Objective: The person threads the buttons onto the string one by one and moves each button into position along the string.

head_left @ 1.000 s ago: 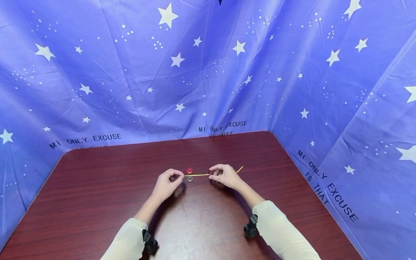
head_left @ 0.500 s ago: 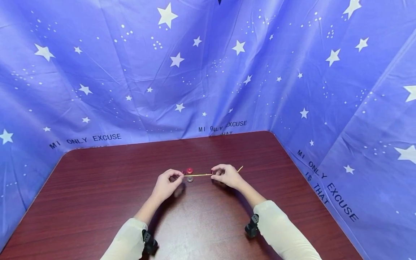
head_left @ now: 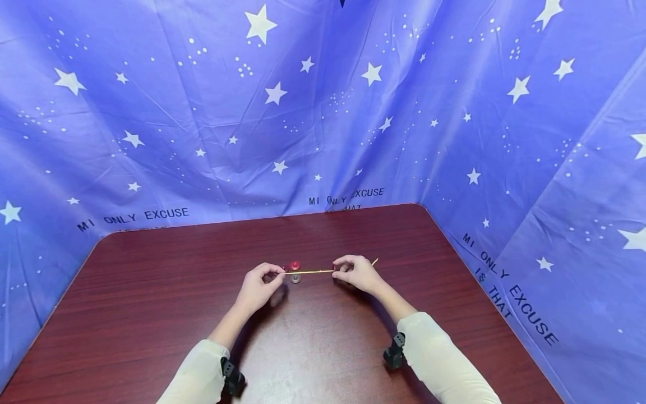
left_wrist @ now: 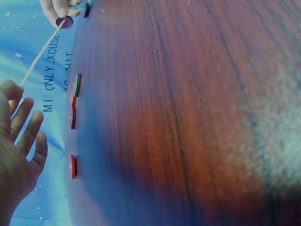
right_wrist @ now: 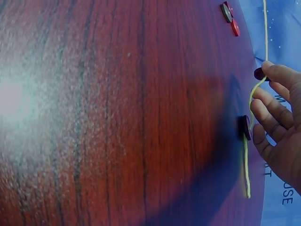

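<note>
My left hand (head_left: 259, 284) pinches one end of a thin yellow cord (head_left: 309, 272) between thumb and index finger; its other fingers are spread in the left wrist view. The cord runs taut to my right hand (head_left: 357, 273), which pinches a dark red button (left_wrist: 65, 22) with the cord passing through it. In the right wrist view, a second dark button (right_wrist: 246, 127) sits on the cord's slack part below the right fingers. The cord's tail (right_wrist: 247, 174) lies past that button. Between the hands, a red button (head_left: 295, 265) and a grey button (head_left: 295, 278) rest on the table.
A dark red button (left_wrist: 72, 117) lies beside the red and grey ones. Another red button (left_wrist: 73, 167) lies apart from them on the brown wooden table (head_left: 166, 280). A blue star-printed cloth (head_left: 212, 101) hangs behind the table and along its right side.
My right hand has slid a little to the right with its button. The taut cord between the hands has grown longer, and less tail shows beyond the right hand. The left hand stays put.
</note>
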Action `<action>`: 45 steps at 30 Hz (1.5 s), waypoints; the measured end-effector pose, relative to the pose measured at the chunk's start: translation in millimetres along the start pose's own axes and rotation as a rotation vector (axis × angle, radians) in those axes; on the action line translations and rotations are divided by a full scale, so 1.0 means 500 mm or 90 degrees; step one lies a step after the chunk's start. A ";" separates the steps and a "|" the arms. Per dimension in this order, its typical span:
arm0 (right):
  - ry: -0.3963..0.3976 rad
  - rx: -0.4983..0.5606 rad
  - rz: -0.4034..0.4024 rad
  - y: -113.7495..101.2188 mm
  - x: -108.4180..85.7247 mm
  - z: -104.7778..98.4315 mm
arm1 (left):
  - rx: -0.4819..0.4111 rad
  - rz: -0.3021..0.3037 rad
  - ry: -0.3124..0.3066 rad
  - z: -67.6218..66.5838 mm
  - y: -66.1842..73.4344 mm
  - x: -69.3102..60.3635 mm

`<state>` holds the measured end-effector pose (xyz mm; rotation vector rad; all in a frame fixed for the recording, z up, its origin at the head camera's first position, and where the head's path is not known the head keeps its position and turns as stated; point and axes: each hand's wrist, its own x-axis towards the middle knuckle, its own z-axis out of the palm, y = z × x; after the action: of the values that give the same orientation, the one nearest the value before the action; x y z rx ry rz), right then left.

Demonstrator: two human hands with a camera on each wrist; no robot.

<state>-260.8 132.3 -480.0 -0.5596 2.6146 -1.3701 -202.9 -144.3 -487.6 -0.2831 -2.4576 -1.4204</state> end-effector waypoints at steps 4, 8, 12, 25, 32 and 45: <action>0.002 0.005 0.008 0.004 -0.003 -0.005 | -0.002 -0.004 -0.002 0.002 -0.002 0.000; 0.003 0.004 0.008 0.012 -0.003 -0.009 | -0.007 -0.008 -0.004 0.003 -0.004 0.000; 0.007 -0.009 0.010 0.016 -0.003 -0.012 | -0.003 -0.008 0.000 0.004 -0.004 0.000; 0.017 -0.008 0.020 0.018 -0.008 -0.023 | -0.003 -0.020 -0.001 0.001 -0.005 0.000; 0.017 0.004 0.012 0.023 -0.011 -0.027 | -0.004 -0.021 -0.002 0.002 -0.010 -0.003; 0.042 -0.037 0.016 0.034 -0.017 -0.038 | 0.001 -0.021 -0.006 0.003 -0.009 -0.004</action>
<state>-262.9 159.0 -483.4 -0.4951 2.7112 -1.3314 -202.5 -145.4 -492.5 -0.2514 -2.4808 -1.4341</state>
